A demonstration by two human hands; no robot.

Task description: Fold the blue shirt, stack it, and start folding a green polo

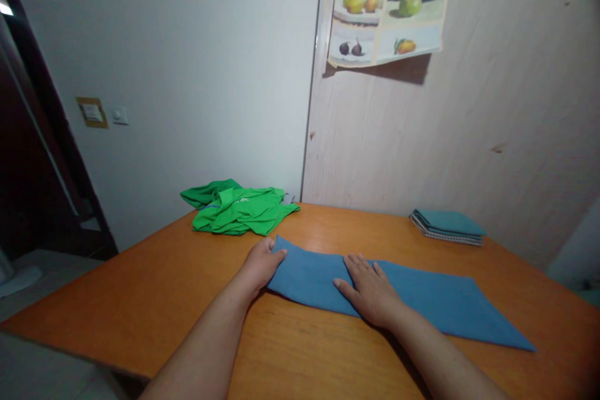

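Lying flat near the middle of the one long blue cloth [445, 306], the right hand [370, 287] was open with fingers spread, pressing it down on the orange table [140, 306]. The left hand [260, 262] sat at the cloth's left end with its fingers bent over the edge, and I could not tell if it pinched the cloth or just touched it. Farther back were one heap of green clothes [239, 207] on the left, one small pile of folded cloths [447, 226] on the right, and one paper [387, 19] with four fruit pictures on the wall.
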